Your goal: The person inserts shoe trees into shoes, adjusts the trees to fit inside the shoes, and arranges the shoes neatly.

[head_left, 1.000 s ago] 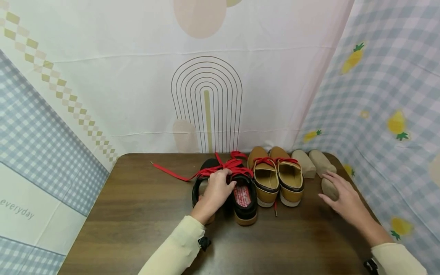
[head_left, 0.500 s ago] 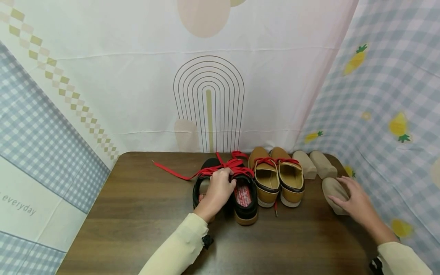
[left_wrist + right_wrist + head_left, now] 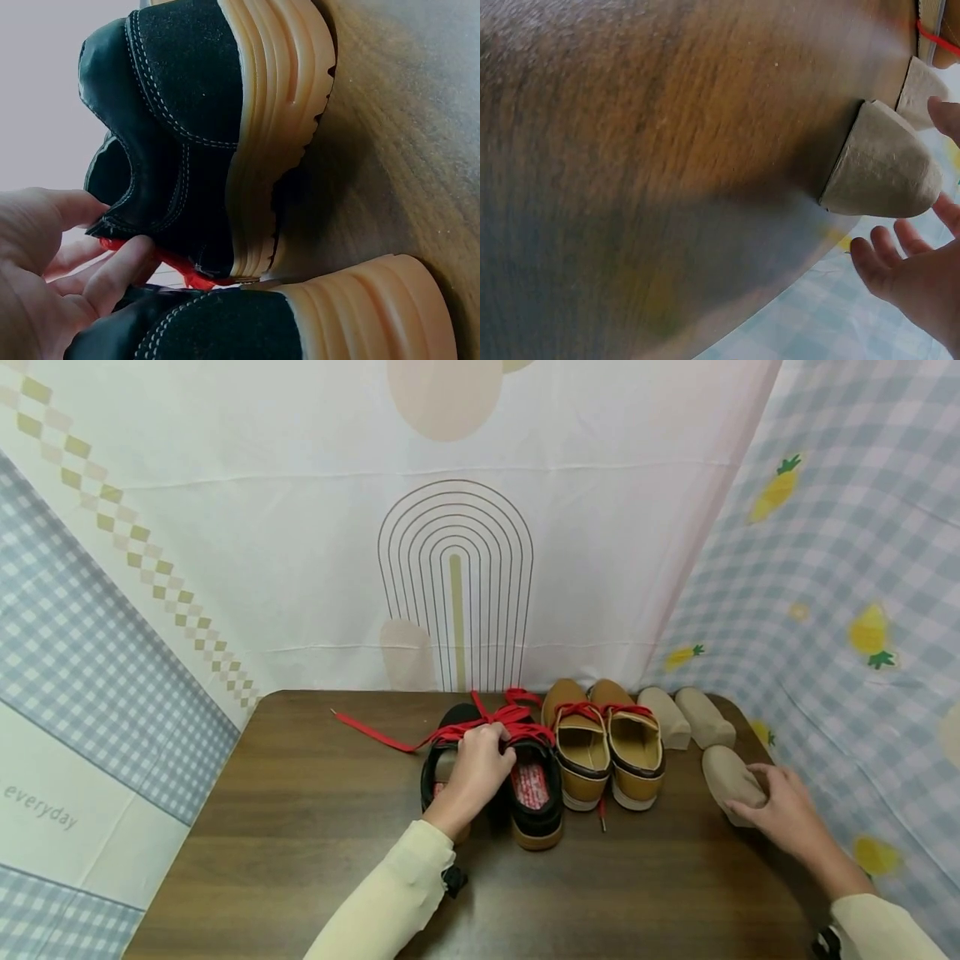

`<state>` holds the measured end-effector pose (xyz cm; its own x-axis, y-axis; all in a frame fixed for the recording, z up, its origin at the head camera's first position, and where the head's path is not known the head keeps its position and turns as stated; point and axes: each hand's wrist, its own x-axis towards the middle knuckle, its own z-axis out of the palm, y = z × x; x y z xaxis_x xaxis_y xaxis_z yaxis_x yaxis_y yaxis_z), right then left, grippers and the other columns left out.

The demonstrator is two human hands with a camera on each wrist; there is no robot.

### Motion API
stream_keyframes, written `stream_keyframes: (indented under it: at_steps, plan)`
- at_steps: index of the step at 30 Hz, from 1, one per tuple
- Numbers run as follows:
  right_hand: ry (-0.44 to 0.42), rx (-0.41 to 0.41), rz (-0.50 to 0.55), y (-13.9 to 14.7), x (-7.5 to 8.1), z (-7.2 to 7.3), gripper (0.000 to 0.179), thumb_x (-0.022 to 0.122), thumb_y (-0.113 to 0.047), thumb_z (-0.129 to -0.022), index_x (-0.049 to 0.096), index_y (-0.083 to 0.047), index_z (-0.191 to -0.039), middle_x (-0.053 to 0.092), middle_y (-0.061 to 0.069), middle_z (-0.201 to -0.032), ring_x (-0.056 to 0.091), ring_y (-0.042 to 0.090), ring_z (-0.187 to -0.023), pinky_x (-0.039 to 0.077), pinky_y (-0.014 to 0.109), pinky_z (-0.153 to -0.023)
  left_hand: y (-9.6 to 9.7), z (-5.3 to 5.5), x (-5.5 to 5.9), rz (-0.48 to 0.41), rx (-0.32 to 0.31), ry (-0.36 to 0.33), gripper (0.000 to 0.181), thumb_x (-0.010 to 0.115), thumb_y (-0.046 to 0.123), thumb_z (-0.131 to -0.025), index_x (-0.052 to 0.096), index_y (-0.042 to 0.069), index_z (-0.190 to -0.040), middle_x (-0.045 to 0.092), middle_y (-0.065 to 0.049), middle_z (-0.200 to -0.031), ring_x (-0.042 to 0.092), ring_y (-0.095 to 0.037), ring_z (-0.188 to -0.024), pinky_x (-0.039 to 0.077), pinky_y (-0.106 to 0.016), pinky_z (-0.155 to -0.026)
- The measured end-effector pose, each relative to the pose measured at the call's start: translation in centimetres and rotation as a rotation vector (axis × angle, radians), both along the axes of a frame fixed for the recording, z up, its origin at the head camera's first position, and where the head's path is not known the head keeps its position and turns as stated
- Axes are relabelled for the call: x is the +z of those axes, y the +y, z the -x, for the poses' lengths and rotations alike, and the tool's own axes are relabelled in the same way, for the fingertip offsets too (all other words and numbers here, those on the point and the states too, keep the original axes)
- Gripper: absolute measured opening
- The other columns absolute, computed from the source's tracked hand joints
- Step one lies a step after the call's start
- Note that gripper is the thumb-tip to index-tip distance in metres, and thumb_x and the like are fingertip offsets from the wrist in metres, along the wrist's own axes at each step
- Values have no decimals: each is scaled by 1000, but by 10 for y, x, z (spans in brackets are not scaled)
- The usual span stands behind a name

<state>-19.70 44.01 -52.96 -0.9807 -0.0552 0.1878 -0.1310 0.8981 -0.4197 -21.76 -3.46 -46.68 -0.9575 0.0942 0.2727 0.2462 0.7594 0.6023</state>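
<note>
Head view: right hand (image 3: 787, 814) is newly narrowed at beige form (image 3: 725, 777), perhaps gripping; black shoe (image 3: 191, 97) pinched by left hand (image 3: 472, 777).

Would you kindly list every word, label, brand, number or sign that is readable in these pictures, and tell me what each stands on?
"everyday": on the white band of the blue-checked cloth at the left of the head view.
Too small and blurred to read: the printed marks on the red-and-white insole of a black shoe; they may not be lettering.
</note>
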Motion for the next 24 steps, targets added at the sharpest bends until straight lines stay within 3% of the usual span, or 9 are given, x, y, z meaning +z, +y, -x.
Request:
stream_keyframes:
  at_steps: [6, 13, 19, 24]
  plan:
    - [-96, -36, -12, 5, -1, -2, 72, 82, -30, -89, 49, 16, -134, 46, 42, -122, 43, 53, -106, 42, 63, -80, -4, 1, 2, -22, -19, -39, 7, 75, 8, -91, 73, 8, -98, 75, -9, -98, 71, -24, -85, 58, -42, -80]
    - [-131, -30, -47, 10, -2, -5, 68, 78, -38, -92, 54, 9, -135, 53, 44, -122, 47, 53, -105, 44, 63, -77, -11, 4, 1, -63, -44, -40, 8, 77, 10, -89, 75, 10, -97, 76, -7, -97, 70, -22, -87, 58, -40, -77]
    - [-107, -30, -77, 8, -3, -7, 69, 79, -42, -91, 57, 8, -135, 53, 45, -120, 51, 55, -104, 46, 63, -75, -14, 6, -2, -85, -45, -31, 6, 78, 9, -88, 76, 10, -94, 76, -6, -96, 71, -22, -89, 59, -40, -77]
    - [-86, -49, -86, 10, -5, -9, 67, 80, -38, -90, 59, 7, -134, 56, 42, -110, 52, 51, -99, 45, 56, -69, -13, 8, -4, -86, -59, -46, 6, 77, 10, -89, 76, 10, -95, 75, -6, -97, 70, -22, -89, 58, -39, -77]
